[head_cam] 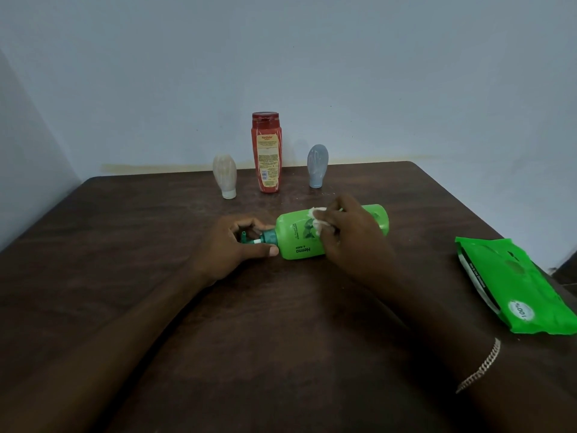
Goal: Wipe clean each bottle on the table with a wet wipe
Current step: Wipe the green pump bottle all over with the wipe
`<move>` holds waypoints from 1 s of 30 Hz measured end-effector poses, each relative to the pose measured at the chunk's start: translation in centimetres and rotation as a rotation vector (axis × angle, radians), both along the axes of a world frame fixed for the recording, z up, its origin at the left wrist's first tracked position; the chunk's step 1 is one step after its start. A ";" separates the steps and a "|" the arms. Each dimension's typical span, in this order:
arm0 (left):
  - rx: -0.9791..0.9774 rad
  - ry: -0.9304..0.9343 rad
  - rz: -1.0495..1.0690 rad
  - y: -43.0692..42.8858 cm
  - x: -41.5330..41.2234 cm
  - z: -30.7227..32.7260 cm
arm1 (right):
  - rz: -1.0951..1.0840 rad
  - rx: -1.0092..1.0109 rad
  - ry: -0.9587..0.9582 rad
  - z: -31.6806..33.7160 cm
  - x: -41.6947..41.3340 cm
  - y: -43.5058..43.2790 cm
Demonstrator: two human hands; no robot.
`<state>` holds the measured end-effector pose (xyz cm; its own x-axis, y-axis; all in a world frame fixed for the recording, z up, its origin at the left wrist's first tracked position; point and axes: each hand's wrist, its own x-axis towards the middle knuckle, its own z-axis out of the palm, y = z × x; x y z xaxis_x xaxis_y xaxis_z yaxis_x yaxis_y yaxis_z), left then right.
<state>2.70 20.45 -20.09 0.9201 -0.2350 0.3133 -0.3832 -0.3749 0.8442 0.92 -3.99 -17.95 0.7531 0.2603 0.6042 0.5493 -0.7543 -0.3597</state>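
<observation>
A green pump bottle (296,237) lies on its side in the middle of the dark wooden table (125,245), its pump head pointing left. My left hand (231,248) grips the bottle's dark green pump neck. Over the bottle's body, my right hand (349,235) presses a crumpled white wet wipe (318,218) against the plastic. Behind them a red bottle (266,151) stands upright. A small beige bottle (224,176) stands on its cap at its left, and a small grey-blue bottle (317,165) stands the same way at its right.
A green pack of wet wipes (515,285) lies at the table's right edge. A pale wall rises right behind the table's far edge. My right wrist wears a chain bracelet (480,367).
</observation>
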 end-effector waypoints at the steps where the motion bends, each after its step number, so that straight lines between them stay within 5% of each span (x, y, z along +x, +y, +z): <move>1: -0.002 0.000 0.002 0.0 0.0 -0.1 | 0.024 -0.003 0.010 -0.1 -0.2 -0.2; 7: -0.007 -0.012 -0.009 -0.1 -0.1 0.0 | -0.149 0.096 0.009 0.3 1.0 -2.0; 14: -0.021 -0.039 -0.049 -0.1 -0.3 0.2 | 0.085 -0.151 -0.015 -0.3 -1.7 1.6; 20: -0.034 -0.021 -0.040 -0.2 -0.1 0.1 | -0.060 -0.005 -0.027 0.0 0.0 0.2; 30: 0.009 0.001 -0.017 -0.1 -0.4 0.5 | 0.128 -0.262 -0.068 -0.3 -1.7 2.5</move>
<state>2.35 20.40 -19.64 0.9163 -0.2535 0.3101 -0.3886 -0.3756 0.8414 -0.79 -1.44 -18.25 0.6641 0.5040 0.5522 0.6619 -0.7398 -0.1208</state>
